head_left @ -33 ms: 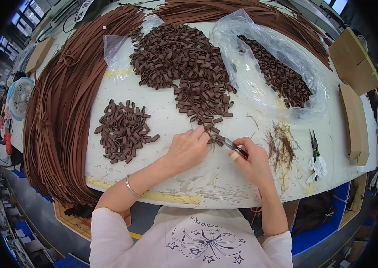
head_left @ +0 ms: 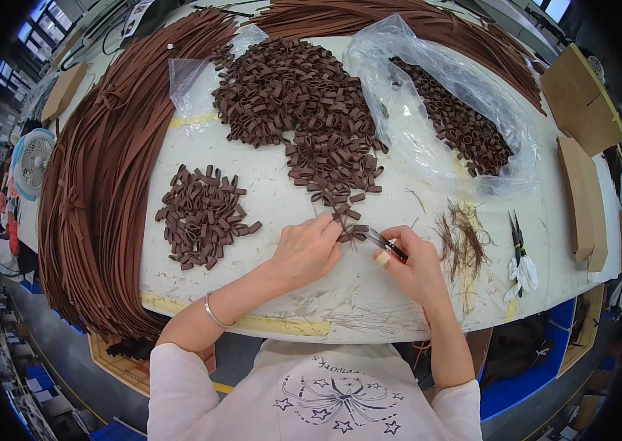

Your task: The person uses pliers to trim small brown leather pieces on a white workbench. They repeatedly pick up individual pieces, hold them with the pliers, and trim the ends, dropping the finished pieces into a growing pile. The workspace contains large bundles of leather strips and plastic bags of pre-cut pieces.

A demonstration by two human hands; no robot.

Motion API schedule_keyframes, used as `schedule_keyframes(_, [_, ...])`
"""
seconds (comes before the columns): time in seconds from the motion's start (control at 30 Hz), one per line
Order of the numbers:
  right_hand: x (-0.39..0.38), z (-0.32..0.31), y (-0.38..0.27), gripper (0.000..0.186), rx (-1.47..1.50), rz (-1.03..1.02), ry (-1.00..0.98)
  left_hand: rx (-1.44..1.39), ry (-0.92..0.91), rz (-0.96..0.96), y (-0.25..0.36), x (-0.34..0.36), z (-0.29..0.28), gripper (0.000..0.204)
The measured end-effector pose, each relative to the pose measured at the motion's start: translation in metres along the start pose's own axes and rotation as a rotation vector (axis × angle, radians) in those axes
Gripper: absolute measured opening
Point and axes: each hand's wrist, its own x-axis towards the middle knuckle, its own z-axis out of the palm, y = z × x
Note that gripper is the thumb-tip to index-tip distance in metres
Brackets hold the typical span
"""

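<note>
My left hand (head_left: 306, 250) is closed in a pinch at a small brown strap loop (head_left: 356, 234) with thin loose threads sticking out of it; the fingers partly hide what they grip. In my right hand (head_left: 419, 268) is a pair of thread snips (head_left: 392, 248) with dark handles, its metal blades pointing left at the loop. Just beyond my fingertips begins a large pile of brown loops (head_left: 289, 88), which narrows toward my hands. A smaller pile of similar loops (head_left: 204, 217) lies to the left of my left hand.
Long brown straps (head_left: 98, 198) drape along the left and far table edges. A clear plastic bag (head_left: 414, 140) with more loops lies at the far right. Thread scraps (head_left: 465, 239) and black-handled pliers-like tool (head_left: 517, 239) are on the right, near cardboard pieces (head_left: 581, 206).
My left hand has shifted slightly left and toward me. The snips' blades look a little farther apart, and more of the loop and its threads shows.
</note>
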Motion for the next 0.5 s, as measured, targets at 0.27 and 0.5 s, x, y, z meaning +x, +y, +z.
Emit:
schedule_keyframes(0.27, [0.009, 0.029, 0.0, 0.019, 0.466, 0.079, -0.274, -1.011, -0.292, -0.704, 0.019, -0.021, -0.01, 0.005])
schedule_keyframes(0.5, [0.014, 0.026, -0.008, 0.022, 0.374, 0.101, -0.306, -1.058, -0.242, -0.69, 0.022, -0.023, -0.014, 0.009])
